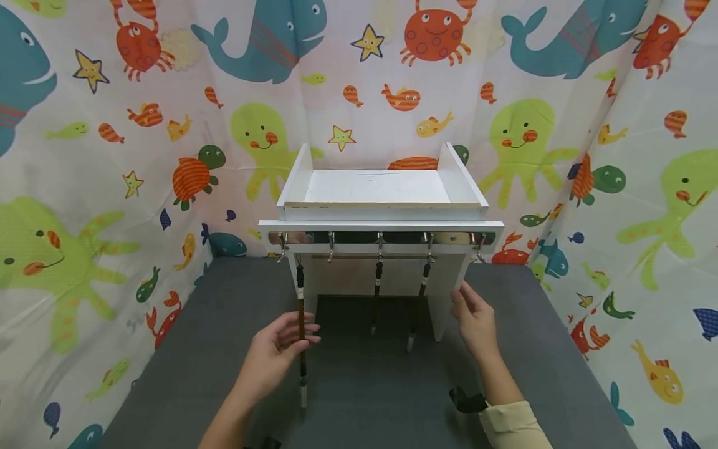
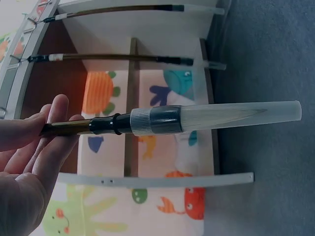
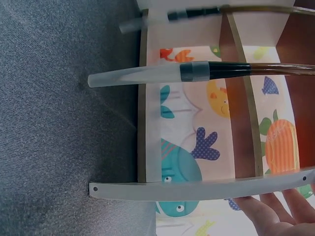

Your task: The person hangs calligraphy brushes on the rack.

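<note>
A brush (image 1: pixel 301 293) with a brown handle hangs by its loop from the leftmost part of the hook rail. My left hand (image 1: pixel 275 349) pinches its handle between thumb and fingers. In the left wrist view, a clear cap (image 2: pixel 241 117) covers the pale bristles of that brush. Two more capped brushes, a middle one (image 1: pixel 377 293) and a right one (image 1: pixel 421 299), hang from other hooks. At the white rack's right side panel (image 1: pixel 449 305), my right hand (image 1: pixel 477 324) touches the outer edge with its fingers, holding no brush.
The white rack (image 1: pixel 381 225) has a metal strip with several hooks (image 1: pixel 380 243) along its front and a raised tray (image 1: pixel 376 187) on top. It stands on a dark grey surface (image 1: pixel 359 405). Behind and beside hangs a sea-animal patterned curtain (image 1: pixel 359 68).
</note>
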Action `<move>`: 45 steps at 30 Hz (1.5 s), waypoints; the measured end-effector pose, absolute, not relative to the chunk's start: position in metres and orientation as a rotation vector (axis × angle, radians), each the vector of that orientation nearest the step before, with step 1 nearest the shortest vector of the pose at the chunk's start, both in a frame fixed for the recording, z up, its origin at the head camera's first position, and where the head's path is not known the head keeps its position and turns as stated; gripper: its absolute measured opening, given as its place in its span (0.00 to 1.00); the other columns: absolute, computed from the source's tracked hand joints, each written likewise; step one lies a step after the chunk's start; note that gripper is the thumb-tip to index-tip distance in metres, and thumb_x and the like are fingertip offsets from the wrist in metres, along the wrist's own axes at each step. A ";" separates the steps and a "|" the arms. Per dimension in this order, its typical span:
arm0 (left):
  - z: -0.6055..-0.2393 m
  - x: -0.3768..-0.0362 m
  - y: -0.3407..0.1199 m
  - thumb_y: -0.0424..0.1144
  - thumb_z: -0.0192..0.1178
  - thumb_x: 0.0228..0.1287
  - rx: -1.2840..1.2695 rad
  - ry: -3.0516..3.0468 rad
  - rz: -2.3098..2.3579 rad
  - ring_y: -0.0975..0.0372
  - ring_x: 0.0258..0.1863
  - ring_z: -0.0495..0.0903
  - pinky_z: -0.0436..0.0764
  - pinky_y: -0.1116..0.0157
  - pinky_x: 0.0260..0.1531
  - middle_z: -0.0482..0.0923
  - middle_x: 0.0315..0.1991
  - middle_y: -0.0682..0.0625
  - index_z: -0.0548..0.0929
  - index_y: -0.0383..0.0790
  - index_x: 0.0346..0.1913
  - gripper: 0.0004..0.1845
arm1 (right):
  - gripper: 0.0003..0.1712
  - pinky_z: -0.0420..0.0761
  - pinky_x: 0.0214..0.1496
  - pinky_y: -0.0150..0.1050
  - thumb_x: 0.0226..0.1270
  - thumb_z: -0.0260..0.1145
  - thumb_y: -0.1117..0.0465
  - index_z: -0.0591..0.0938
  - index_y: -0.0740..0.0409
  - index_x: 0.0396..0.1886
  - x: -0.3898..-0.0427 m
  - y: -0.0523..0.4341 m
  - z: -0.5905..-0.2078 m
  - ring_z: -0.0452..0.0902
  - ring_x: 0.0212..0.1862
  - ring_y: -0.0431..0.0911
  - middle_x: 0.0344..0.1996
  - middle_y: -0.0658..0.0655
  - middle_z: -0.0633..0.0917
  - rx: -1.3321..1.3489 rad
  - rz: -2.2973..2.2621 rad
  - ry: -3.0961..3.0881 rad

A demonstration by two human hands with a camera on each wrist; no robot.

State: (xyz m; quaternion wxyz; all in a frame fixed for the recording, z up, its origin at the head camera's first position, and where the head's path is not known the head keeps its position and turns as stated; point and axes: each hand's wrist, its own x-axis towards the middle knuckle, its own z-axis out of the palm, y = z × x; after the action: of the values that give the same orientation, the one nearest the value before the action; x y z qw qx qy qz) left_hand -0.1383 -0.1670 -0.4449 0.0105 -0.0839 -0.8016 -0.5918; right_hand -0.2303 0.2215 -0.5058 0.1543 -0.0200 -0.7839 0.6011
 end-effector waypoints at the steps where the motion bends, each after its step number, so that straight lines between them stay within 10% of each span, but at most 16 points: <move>1: -0.445 -0.139 -0.164 0.28 0.64 0.66 -0.266 -2.502 -1.843 0.62 0.46 0.88 0.84 0.69 0.49 0.87 0.51 0.53 0.80 0.53 0.60 0.23 | 0.33 0.82 0.56 0.45 0.77 0.57 0.42 0.71 0.51 0.74 -0.230 0.222 -0.506 0.75 0.67 0.55 0.69 0.59 0.76 -0.054 1.729 -2.245; 45: -0.449 -0.149 -0.135 0.27 0.62 0.69 -0.497 -2.497 -1.960 0.56 0.48 0.88 0.85 0.66 0.50 0.86 0.52 0.45 0.77 0.43 0.63 0.22 | 0.30 0.80 0.58 0.54 0.76 0.58 0.41 0.73 0.42 0.73 -0.232 0.224 -0.507 0.76 0.67 0.54 0.69 0.54 0.76 -0.035 1.740 -2.215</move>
State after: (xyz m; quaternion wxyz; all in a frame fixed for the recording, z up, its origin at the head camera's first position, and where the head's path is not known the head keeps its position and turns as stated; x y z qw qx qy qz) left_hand -0.1493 -0.1350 -0.4492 -0.0357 -0.1547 -0.7767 -0.6095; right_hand -0.2316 0.2242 -0.5066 0.1614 -0.0123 -0.7760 0.6096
